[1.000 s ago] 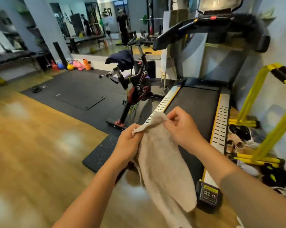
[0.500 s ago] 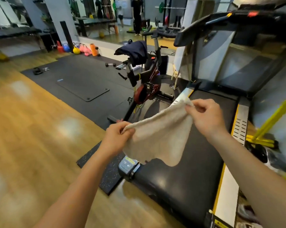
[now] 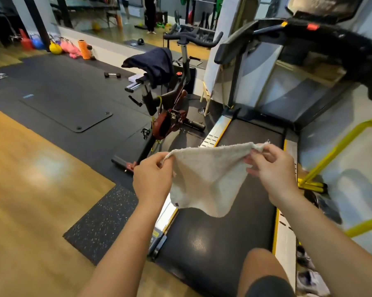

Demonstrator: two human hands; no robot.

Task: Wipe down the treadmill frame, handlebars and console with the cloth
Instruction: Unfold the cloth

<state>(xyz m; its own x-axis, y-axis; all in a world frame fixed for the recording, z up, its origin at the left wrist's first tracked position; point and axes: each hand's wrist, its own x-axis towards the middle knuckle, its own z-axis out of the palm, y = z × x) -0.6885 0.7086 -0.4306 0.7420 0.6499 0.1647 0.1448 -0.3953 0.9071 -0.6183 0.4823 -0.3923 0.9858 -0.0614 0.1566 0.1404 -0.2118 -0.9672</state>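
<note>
Cloth, pale and fluffy, hangs spread between 2 hands above the black belt of the treadmill. Fingers of the left hand pinch its left top corner, and the right hand pinches the right top corner, so the top edge runs nearly taut. An exercise bike stands just left of the treadmill, whose handlebar and console rise beyond the cloth.

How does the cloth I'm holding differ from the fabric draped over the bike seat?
The cloth is pale beige; the fabric on the bike is dark navy. The left hand and right hand pinch the cloth's top corners, spreading it above the treadmill belt; the fabric lies draped over the bike, untouched. Both hang limp.
</note>
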